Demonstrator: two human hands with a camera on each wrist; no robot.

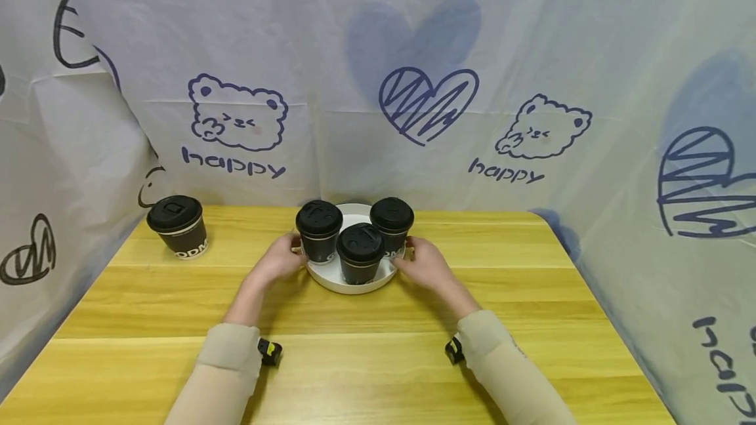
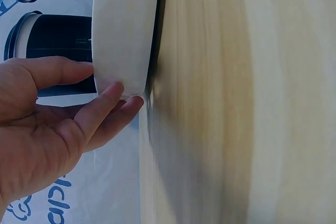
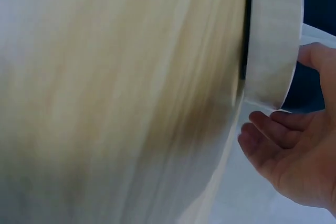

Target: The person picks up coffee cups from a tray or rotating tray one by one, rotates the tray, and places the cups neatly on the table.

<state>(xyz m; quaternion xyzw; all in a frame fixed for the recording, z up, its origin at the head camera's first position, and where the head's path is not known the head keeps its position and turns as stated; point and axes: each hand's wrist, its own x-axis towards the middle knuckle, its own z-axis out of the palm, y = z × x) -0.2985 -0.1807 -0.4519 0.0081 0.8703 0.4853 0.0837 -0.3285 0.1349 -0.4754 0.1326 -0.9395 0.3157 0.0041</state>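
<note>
A round white tray (image 1: 331,279) with a raised rim stands on the wooden table. It carries three black paper cups with black lids: one at left (image 1: 319,248), one in front (image 1: 360,270) and one at right rear (image 1: 392,218). My left hand (image 1: 281,258) holds the tray's left side; in the left wrist view its thumb lies at the rim and fingertips touch the outer wall (image 2: 126,30). My right hand (image 1: 424,263) is at the opposite side, thumb at the rim (image 3: 275,40) and fingers round the far edge. The right fingertips' contact is partly hidden.
Another lidded black cup (image 1: 183,235) stands alone at the table's back left. A printed white cloth (image 1: 336,149) hangs right behind the table's rear edge and along both sides. The wooden tabletop (image 1: 354,359) stretches in front of the tray.
</note>
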